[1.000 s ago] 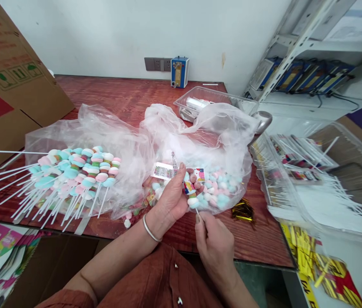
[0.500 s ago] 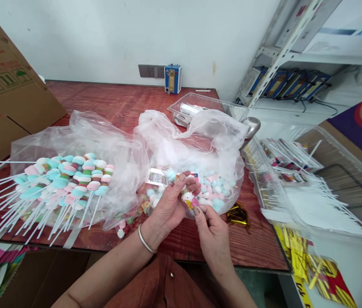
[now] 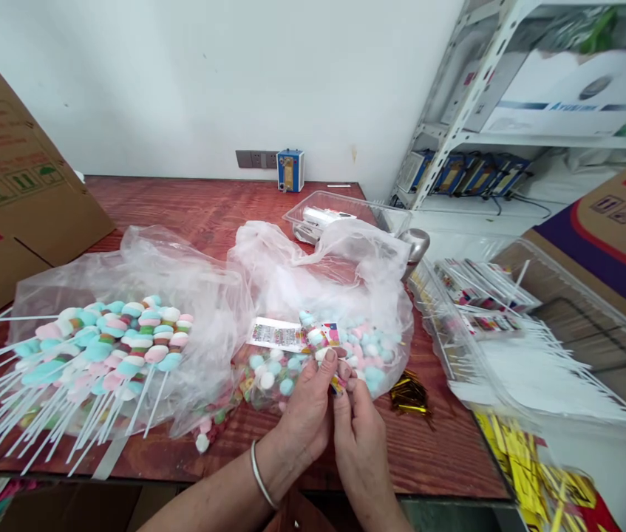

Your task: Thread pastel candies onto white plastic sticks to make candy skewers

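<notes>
A marshmallow skewer (image 3: 314,336) with blue and white pieces points up from between my hands, a colourful printed wrapper around its lower part. My left hand (image 3: 310,414) is closed round it, thumb on top. With thumb and fingers, my right hand (image 3: 360,436) pinches the wrapper's lower end; the exact grip is partly hidden. Just behind lies a clear bag (image 3: 379,258) of loose pink, blue and white marshmallows (image 3: 371,347). A white printed label (image 3: 276,334) shows beside the skewer. To the right of my hands are gold twist ties (image 3: 409,391).
Finished marshmallow skewers (image 3: 118,340) on white sticks lie on another clear bag (image 3: 196,288) at left. A clear tray (image 3: 440,347) at right holds white sticks and printed packets. Cardboard boxes (image 3: 24,170) flank the table (image 3: 179,199). A steel cup (image 3: 415,244) stands behind.
The camera view has tilted up, so the table sits lower. My hands have drawn closer together around the wrapper, and the skewer's top now shows above my fingers.
</notes>
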Action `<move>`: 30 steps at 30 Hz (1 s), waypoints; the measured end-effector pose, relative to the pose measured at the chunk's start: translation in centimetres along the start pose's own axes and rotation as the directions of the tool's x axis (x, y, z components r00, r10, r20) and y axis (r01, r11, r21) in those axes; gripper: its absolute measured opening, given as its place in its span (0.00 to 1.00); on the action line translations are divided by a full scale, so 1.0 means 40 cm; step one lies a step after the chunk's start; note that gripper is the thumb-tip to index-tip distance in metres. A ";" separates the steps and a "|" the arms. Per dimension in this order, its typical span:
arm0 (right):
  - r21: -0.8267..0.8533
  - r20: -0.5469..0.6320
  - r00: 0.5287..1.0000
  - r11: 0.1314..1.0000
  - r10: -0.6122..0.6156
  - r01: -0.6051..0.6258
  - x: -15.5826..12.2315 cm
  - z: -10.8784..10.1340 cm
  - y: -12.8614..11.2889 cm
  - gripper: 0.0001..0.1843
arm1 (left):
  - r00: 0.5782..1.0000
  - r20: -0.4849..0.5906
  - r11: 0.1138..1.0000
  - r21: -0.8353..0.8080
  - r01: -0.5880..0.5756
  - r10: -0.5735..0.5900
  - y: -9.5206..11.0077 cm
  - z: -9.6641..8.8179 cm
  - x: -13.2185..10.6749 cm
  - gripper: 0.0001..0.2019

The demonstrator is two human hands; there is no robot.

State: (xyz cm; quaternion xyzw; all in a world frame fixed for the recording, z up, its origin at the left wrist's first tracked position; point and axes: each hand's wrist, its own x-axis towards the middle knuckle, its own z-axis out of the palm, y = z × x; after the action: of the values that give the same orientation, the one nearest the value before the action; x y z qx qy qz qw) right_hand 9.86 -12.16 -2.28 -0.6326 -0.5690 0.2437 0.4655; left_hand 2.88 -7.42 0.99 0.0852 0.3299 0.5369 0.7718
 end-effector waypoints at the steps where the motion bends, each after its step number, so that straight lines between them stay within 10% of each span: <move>1: 0.078 -0.021 0.999 0.996 0.035 -0.034 -0.001 0.001 -0.002 0.16 | 1.000 0.015 1.000 0.004 -0.008 0.008 0.000 -0.004 0.003 0.18; 8: 0.420 0.039 0.978 0.884 0.207 -0.204 0.008 0.010 -0.007 0.15 | 0.996 0.083 0.989 0.149 -0.026 0.014 -0.016 -0.022 -0.012 0.15; 14: 0.817 0.462 0.802 0.170 0.379 -0.551 0.004 -0.015 -0.018 0.22 | 0.959 0.218 0.959 0.254 0.123 -0.181 0.007 -0.063 -0.036 0.13; 17: 0.795 0.575 0.754 0.002 0.317 -0.607 -0.010 -0.035 -0.026 0.23 | 0.934 0.265 0.947 0.278 0.162 -0.237 0.027 -0.089 -0.033 0.11; 20: 0.756 0.612 0.732 0.052 0.299 -0.653 -0.021 -0.044 -0.023 0.22 | 0.919 0.307 0.934 0.327 0.142 -0.248 0.031 -0.096 -0.022 0.13; 26: 0.559 0.085 0.954 0.779 0.287 -0.284 -0.027 -0.034 -0.009 0.15 | 0.976 0.205 0.934 0.356 -0.007 -0.070 -0.004 -0.075 -0.001 0.10; 28: 0.616 0.102 0.951 0.732 0.291 -0.290 -0.033 -0.028 -0.006 0.16 | 0.978 0.204 0.927 0.375 -0.029 -0.052 -0.008 -0.076 -0.005 0.09; 30: 0.776 0.290 0.900 0.470 0.325 -0.420 -0.043 -0.023 -0.006 0.18 | 0.964 0.232 0.926 0.377 0.034 -0.130 -0.006 -0.084 -0.013 0.09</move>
State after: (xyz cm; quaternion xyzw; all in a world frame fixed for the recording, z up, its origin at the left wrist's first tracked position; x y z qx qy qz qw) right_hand 10.13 -14.08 -2.04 -0.4359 -0.2593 0.6075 0.6113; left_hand 0.94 -8.72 -1.48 0.2825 0.3274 0.4169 0.7995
